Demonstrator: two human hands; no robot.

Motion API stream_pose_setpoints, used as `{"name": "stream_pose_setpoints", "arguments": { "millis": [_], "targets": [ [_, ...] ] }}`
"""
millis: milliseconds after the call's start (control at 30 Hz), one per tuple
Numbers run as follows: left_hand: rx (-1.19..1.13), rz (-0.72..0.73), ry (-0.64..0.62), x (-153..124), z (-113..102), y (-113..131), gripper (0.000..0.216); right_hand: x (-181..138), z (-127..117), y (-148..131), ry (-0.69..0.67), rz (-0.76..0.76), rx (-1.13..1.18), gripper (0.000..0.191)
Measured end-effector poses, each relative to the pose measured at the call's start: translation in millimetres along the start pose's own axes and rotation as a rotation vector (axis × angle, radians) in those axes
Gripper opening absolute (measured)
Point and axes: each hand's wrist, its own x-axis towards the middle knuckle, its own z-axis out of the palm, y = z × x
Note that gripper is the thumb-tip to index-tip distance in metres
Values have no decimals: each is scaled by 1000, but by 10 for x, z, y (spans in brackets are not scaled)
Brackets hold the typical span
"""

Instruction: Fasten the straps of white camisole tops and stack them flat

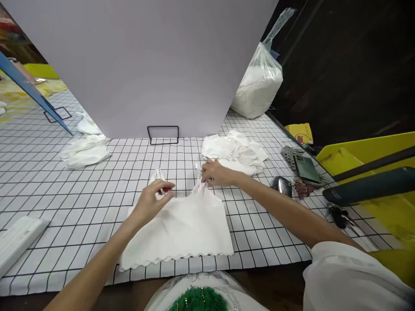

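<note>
A white camisole top (184,229) with a scalloped hem lies flat on the grid-patterned tablecloth (259,242), its hem toward me and its straps pointing away. My right hand (214,172) pinches the right strap near its upper end; a small white tag shows just beyond the fingers. Over the left strap, my left hand (154,198) hovers with thumb and fingers apart, holding nothing that I can see. Part of that left strap is hidden behind the hand.
Behind the top stands a large pale board (155,65) on a black wire stand (163,135). White garments lie in a pile (235,149) at right and in another pile (86,151) at left. A stuffed plastic bag (259,82), a phone (306,168) and keys (340,216) are on the right.
</note>
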Motion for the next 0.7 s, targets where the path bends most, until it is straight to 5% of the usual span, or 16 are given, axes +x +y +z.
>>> {"name": "stream_pose_setpoints", "arguments": {
  "millis": [167,333,500,633,700],
  "targets": [
    [38,26,-109,527,632,169,12,-25,64,-116,82,-37,21,11],
    [163,64,-97,694,1052,187,7,-148,-88,-111,66,6,135,8],
    [181,61,-63,662,1104,97,13,-503,-468,101,70,165,120,18],
    [153,43,-7,564,1024,166,10,-792,-654,85,268,194,10,19],
    [-85,-37,-35,457,1012,307,14,-846,-563,-109,403,161,-74,19]
  ]
}}
